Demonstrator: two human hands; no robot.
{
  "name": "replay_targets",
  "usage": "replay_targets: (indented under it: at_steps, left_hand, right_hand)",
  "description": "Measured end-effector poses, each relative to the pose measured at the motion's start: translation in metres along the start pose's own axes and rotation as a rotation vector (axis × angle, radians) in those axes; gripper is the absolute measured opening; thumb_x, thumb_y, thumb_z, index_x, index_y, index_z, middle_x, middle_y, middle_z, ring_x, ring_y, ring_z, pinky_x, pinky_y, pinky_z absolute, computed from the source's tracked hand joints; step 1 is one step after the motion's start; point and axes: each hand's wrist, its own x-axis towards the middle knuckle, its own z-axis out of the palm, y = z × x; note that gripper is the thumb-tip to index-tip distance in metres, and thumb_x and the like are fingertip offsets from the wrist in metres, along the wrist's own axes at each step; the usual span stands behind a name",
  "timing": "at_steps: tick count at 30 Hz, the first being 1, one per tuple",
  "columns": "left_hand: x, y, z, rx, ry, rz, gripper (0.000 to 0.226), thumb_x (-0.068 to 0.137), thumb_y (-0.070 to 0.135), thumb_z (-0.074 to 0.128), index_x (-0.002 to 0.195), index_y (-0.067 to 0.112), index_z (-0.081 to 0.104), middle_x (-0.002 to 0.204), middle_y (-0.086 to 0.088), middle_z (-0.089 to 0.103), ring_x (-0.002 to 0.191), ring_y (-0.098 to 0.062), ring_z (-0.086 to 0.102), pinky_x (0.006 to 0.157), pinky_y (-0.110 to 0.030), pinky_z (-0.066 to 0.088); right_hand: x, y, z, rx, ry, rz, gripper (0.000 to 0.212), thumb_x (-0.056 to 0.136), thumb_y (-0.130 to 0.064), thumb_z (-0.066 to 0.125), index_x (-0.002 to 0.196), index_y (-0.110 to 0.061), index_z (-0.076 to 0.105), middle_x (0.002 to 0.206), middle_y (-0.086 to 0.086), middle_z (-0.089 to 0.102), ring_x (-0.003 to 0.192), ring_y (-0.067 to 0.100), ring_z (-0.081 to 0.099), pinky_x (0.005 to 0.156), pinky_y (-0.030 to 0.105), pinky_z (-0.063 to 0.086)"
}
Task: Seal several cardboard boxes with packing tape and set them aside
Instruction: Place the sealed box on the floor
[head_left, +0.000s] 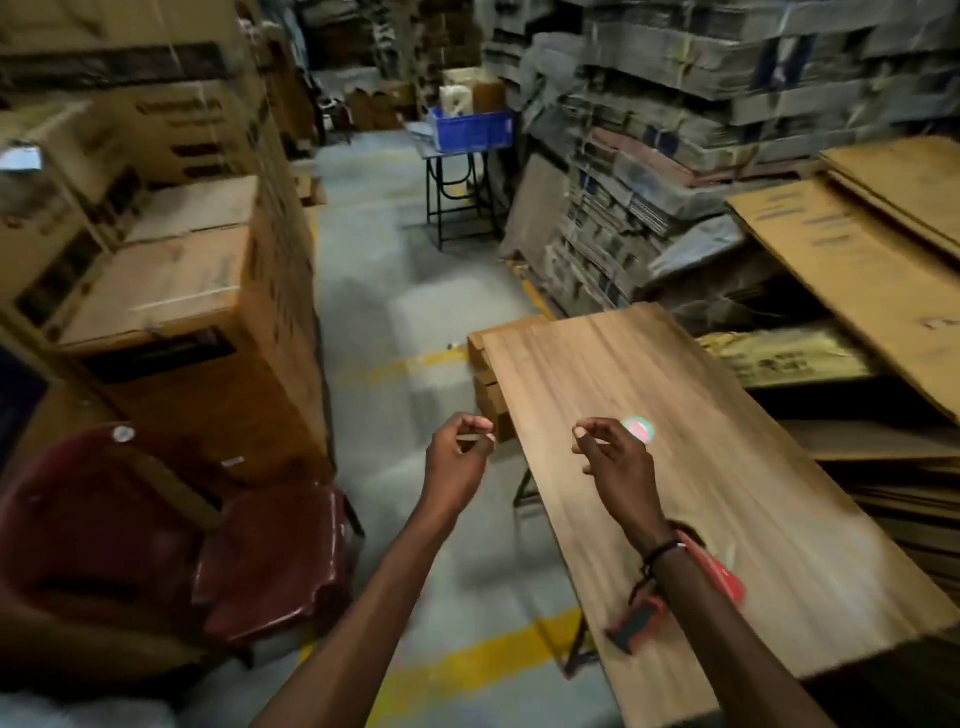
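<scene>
Both hands, left (460, 457) and right (615, 457), loosely curled, apparently empty; tape gun (636, 626) near the counter (779, 519) edge—we risk knocking it off.

The room is dim around me, corners falling to near black. Brightest is the floor (415, 312) ahead, lit from above. A green-pink glare spot sits on the tabletop (727, 519) by my right hand (613, 457). Everything is smeared with motion blur, and the boxes (171, 270) bend at the edges.
</scene>
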Motion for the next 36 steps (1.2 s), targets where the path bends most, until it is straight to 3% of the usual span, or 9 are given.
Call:
replay_targets:
  at_steps: [5,10,19,25,28,36]
  left_hand:
    - [0.087,0.000,-0.050,-0.016,0.050,-0.018,0.015,0.096,0.007,0.066,0.095,0.021,0.069,0.096,-0.002,0.071,0.088,-0.020,0.070,0.073,-0.036,0.054]
    - [0.166,-0.008,-0.076,-0.033,0.091,-0.047,0.014,0.095,0.007,0.065,0.098,0.020,0.069,0.102,-0.006,0.072,0.094,-0.025,0.071,0.069,-0.031,0.055]
    - [0.325,-0.034,-0.094,0.013,0.084,-0.048,0.019,0.092,0.007,0.066,0.092,0.026,0.067,0.098,-0.001,0.071,0.094,-0.028,0.072,0.071,-0.036,0.054]
    - [0.473,-0.034,-0.090,0.061,0.045,-0.058,0.015,0.089,0.014,0.065,0.092,0.028,0.066,0.098,0.003,0.071,0.093,-0.027,0.071,0.074,-0.035,0.054]
    - [0.536,-0.040,-0.087,0.098,0.006,-0.076,0.012,0.087,0.017,0.065,0.094,0.027,0.067,0.098,0.003,0.071,0.092,-0.026,0.071,0.075,-0.038,0.056]
    - [0.706,-0.070,-0.067,0.172,-0.147,-0.131,0.013,0.079,0.024,0.066,0.091,0.027,0.066,0.100,0.000,0.072,0.093,-0.029,0.072,0.075,-0.039,0.055]
  right_hand:
    - [0.064,-0.011,0.079,0.015,-0.037,-0.003,0.005,0.100,-0.019,0.068,0.103,-0.018,0.072,0.100,-0.003,0.076,0.088,0.015,0.076,0.081,0.046,0.060]
    - [0.130,-0.006,0.136,-0.036,-0.076,0.007,0.007,0.100,-0.028,0.068,0.104,-0.024,0.072,0.103,-0.009,0.076,0.095,0.013,0.075,0.086,0.049,0.062]
    - [0.276,0.026,0.220,-0.048,-0.096,0.016,0.007,0.099,-0.034,0.069,0.104,-0.031,0.072,0.105,-0.010,0.076,0.099,0.016,0.074,0.088,0.052,0.061]
    - [0.401,0.033,0.273,-0.025,-0.061,0.115,0.009,0.100,-0.030,0.068,0.105,-0.025,0.073,0.105,-0.003,0.076,0.098,0.018,0.075,0.075,0.037,0.062]
    - [0.443,0.040,0.291,-0.023,-0.042,0.150,0.016,0.102,-0.028,0.066,0.112,-0.017,0.071,0.106,0.000,0.075,0.090,0.009,0.075,0.072,0.033,0.060]
    - [0.554,0.086,0.326,-0.012,0.028,0.281,0.011,0.102,-0.028,0.065,0.109,-0.019,0.069,0.104,0.001,0.074,0.094,0.014,0.074,0.089,0.038,0.058]
